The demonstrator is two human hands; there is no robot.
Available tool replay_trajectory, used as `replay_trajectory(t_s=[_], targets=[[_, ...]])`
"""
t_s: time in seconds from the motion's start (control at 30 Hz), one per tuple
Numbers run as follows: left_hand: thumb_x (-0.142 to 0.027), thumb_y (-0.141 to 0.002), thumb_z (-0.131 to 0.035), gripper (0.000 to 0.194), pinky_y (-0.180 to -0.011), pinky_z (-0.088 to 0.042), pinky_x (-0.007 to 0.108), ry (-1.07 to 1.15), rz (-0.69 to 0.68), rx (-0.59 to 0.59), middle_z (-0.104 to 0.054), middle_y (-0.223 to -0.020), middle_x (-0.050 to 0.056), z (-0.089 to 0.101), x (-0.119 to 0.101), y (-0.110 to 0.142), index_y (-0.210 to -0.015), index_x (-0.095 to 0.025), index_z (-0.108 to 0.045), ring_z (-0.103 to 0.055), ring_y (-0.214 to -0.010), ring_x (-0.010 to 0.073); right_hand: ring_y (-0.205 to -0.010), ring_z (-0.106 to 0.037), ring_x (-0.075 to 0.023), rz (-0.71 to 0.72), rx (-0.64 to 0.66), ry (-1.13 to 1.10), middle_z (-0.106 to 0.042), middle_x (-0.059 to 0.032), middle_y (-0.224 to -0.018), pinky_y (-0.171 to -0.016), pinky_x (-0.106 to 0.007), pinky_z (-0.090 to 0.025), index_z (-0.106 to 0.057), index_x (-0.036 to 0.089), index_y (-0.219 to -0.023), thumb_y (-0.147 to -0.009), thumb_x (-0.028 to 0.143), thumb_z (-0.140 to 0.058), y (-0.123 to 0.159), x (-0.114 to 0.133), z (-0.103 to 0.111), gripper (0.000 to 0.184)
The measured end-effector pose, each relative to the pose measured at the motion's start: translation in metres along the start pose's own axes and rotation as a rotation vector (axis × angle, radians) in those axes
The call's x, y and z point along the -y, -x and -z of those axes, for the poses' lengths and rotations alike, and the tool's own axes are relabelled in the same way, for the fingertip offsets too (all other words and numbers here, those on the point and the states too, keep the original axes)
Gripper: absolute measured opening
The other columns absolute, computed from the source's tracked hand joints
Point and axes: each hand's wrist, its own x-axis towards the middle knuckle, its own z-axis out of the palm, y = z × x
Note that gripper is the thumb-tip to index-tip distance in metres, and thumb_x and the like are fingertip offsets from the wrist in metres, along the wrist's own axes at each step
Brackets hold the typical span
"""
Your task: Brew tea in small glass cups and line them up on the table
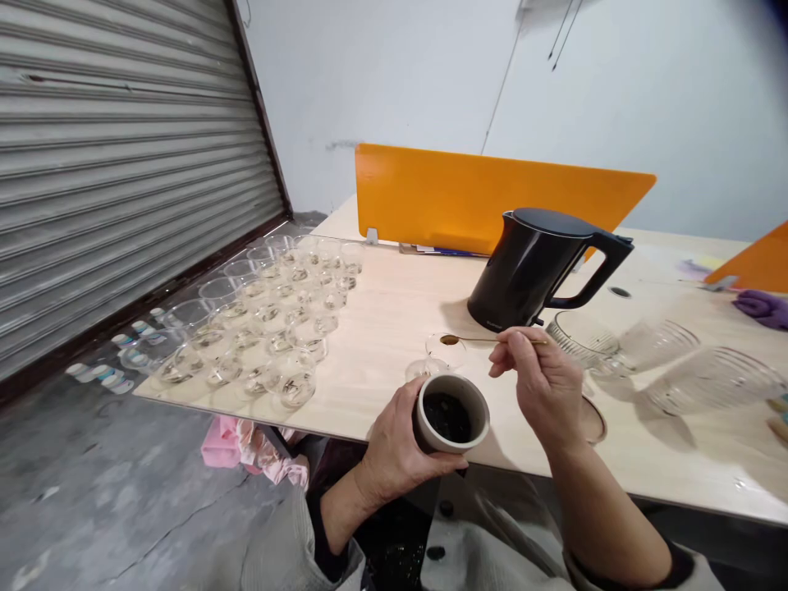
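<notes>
My left hand is wrapped round a light ceramic cup with dark, loose leaf-like bits inside, tilted a little toward me above the table's front edge. Pinched in my right hand is a thin spoon with a brownish bowl. That bowl is over or in a clear plastic cup just beyond the ceramic cup; I cannot tell which. To the left, many clear cups stand in rows, with small dark bits at their bottoms. A round lid or coaster lies partly behind my right wrist.
A black electric kettle stands behind my right hand. Ribbed clear glass vessels are at the right. An orange divider runs along the back; a purple cloth lies far right. Small white bottles are on the floor left.
</notes>
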Motion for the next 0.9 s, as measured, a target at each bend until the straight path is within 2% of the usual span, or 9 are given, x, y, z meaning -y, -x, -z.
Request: replay_trajectory(t_s=[0.1, 0.17, 0.27, 0.37, 0.43, 0.53, 0.7, 0.9], targets=[[-0.047, -0.061, -0.096, 0.102, -0.113, -0.047, 0.056, 0.006, 0.012, 0.005, -0.059, -0.142, 0.012, 0.0, 0.001, 0.0, -0.145, -0.026, -0.042, -0.058, -0.132, 0.0357, -0.058, -0.064, -0.0132, -0.045, -0.087, -0.111, -0.067, 0.0004, -0.073, -0.055, -0.028, -0.056, -0.071, 0.019, -0.094, -0.099, 0.039, -0.065, 0.0, 0.003, 0.009, 0.021], [-0.047, -0.061, -0.095, 0.101, -0.113, -0.047, 0.056, 0.006, 0.02, 0.01, -0.06, -0.141, 0.012, 0.0, 0.001, 0.0, -0.144, -0.025, -0.042, -0.059, -0.132, 0.0359, -0.058, -0.065, -0.0139, -0.049, -0.195, -0.161, -0.068, -0.0001, -0.073, -0.054, -0.028, -0.056, -0.072, 0.019, -0.093, -0.098, 0.037, -0.066, 0.0, 0.007, 0.02, 0.02], [-0.047, -0.062, -0.094, 0.1, -0.114, -0.046, 0.058, 0.007, 0.046, 0.021, -0.06, -0.141, 0.013, -0.001, 0.002, 0.001, -0.144, -0.024, -0.042, -0.058, -0.132, 0.0369, -0.06, -0.066, -0.0152, 0.041, -0.385, -0.151, -0.068, -0.0004, -0.072, -0.056, -0.03, -0.059, -0.072, 0.019, -0.093, -0.096, 0.034, -0.068, -0.003, 0.008, 0.044, 0.016], [-0.049, -0.064, -0.093, 0.099, -0.114, -0.045, 0.059, 0.015, 0.059, 0.023, -0.06, -0.141, 0.014, -0.001, 0.002, 0.002, -0.145, -0.024, -0.041, -0.058, -0.132, 0.0375, -0.065, -0.069, -0.0159, 0.118, -0.502, -0.061, -0.07, -0.0013, -0.076, -0.061, -0.031, -0.061, -0.072, 0.019, -0.095, -0.096, 0.032, -0.067, -0.007, 0.0, 0.073, 0.014], [-0.051, -0.066, -0.091, 0.098, -0.113, -0.045, 0.06, 0.02, 0.049, 0.022, -0.059, -0.141, 0.014, -0.002, 0.003, 0.003, -0.145, -0.024, -0.041, -0.058, -0.132, 0.0374, -0.065, -0.07, -0.0156, 0.082, -0.529, -0.047, -0.071, -0.0019, -0.078, -0.061, -0.03, -0.061, -0.072, 0.019, -0.096, -0.095, 0.031, -0.065, -0.007, -0.009, 0.091, 0.014], [-0.053, -0.068, -0.09, 0.096, -0.111, -0.047, 0.059, 0.02, 0.036, 0.017, -0.06, -0.14, 0.014, -0.002, 0.003, 0.003, -0.145, -0.024, -0.041, -0.059, -0.13, 0.0369, -0.066, -0.07, -0.0161, -0.009, -0.532, -0.156, -0.071, -0.0029, -0.076, -0.061, -0.03, -0.061, -0.073, 0.018, -0.094, -0.091, 0.026, -0.065, -0.001, -0.02, 0.111, 0.012], [-0.052, -0.067, -0.09, 0.095, -0.109, -0.049, 0.058, 0.012, 0.034, 0.002, -0.062, -0.137, 0.013, -0.003, 0.003, 0.004, -0.145, -0.024, -0.042, -0.061, -0.128, 0.0362, -0.073, -0.07, -0.0181, -0.05, -0.49, -0.348, -0.071, -0.0048, -0.074, -0.061, -0.029, -0.061, -0.074, 0.017, -0.091, -0.085, 0.023, -0.069, 0.011, -0.031, 0.122, 0.01], [-0.051, -0.066, -0.09, 0.095, -0.109, -0.049, 0.059, 0.003, 0.036, -0.003, -0.063, -0.137, 0.014, -0.004, 0.004, 0.004, -0.144, -0.023, -0.044, -0.062, -0.128, 0.0372, -0.071, -0.069, -0.0176, -0.056, -0.493, -0.413, -0.071, -0.0054, -0.074, -0.062, -0.028, -0.06, -0.074, 0.017, -0.09, -0.082, 0.023, -0.068, 0.007, -0.044, 0.136, 0.011]])
